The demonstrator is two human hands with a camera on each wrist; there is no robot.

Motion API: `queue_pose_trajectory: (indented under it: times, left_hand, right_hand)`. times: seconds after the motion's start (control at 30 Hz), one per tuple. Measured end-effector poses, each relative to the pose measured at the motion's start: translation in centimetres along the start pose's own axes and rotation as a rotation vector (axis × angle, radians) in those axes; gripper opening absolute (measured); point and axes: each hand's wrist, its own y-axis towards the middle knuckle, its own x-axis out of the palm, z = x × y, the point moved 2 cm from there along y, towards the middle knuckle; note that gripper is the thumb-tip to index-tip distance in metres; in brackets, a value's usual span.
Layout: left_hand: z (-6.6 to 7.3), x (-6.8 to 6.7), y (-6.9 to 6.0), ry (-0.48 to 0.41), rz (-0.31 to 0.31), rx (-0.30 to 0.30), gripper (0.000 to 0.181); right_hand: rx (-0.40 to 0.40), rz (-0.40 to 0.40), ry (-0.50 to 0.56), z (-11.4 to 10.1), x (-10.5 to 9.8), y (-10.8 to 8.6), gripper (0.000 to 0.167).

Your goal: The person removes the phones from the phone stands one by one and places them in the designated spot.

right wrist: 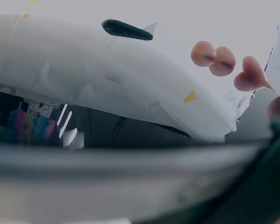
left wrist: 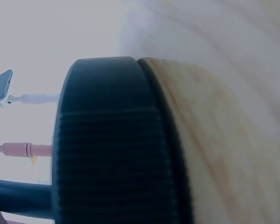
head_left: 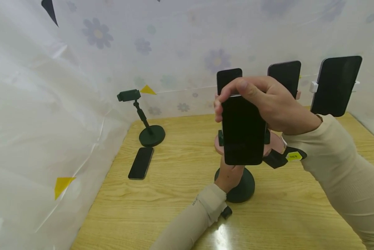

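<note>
A black-screened phone (head_left: 244,135) stands upright in the clamp of a dark green phone stand (head_left: 244,189). My right hand (head_left: 275,104) grips the phone's upper end, thumb along the top and fingers reaching round its left edge. In the right wrist view, fingertips (right wrist: 214,59) show beyond the blurred phone edge (right wrist: 121,172). Below the phone, my left hand (head_left: 229,177) holds the stand's stem, whose upper part the phone hides. The stand's ridged round base (left wrist: 114,154) fills the middle of the left wrist view.
A second dark green stand (head_left: 152,135) with an unoccupied clamp is at the left, beside a phone (head_left: 141,163) lying on the wooden table (head_left: 174,152). Behind my right hand, phones stand at the back (head_left: 229,77), centre right (head_left: 285,74) and far right (head_left: 337,85). Floral sheeting (head_left: 174,45) surrounds the table.
</note>
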Motion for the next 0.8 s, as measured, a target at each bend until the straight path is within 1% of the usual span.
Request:
queue_pose_trajectory:
  times: [0.2,0.27,0.4,0.53,0.8]
  left_hand:
    - [0.17,0.09,0.12,-0.024,-0.004,-0.024,0.017]
    - [0.18,0.11,0.1,-0.029,-0.007,-0.033,0.017]
    - [0.07,0.13,0.09,-0.044,0.0,-0.024,0.018]
    - [-0.1,0.12,0.18,-0.056,0.003,-0.004,0.018]
    - [-0.14,0.16,0.14,-0.07,0.009,0.002,0.019]
  right_hand:
    - [0.011,0.014,-0.006,-0.06,0.01,-0.04,0.041]
    - [0.013,0.008,0.0,-0.08,0.01,-0.05,0.041]
    - [0.014,-0.007,-0.003,-0.21,-0.02,0.03,0.041]
    - [0.023,0.0,-0.013,-0.22,-0.1,0.06,0.04]
    - [0.027,0.001,-0.007,-0.25,-0.05,0.1,0.041]
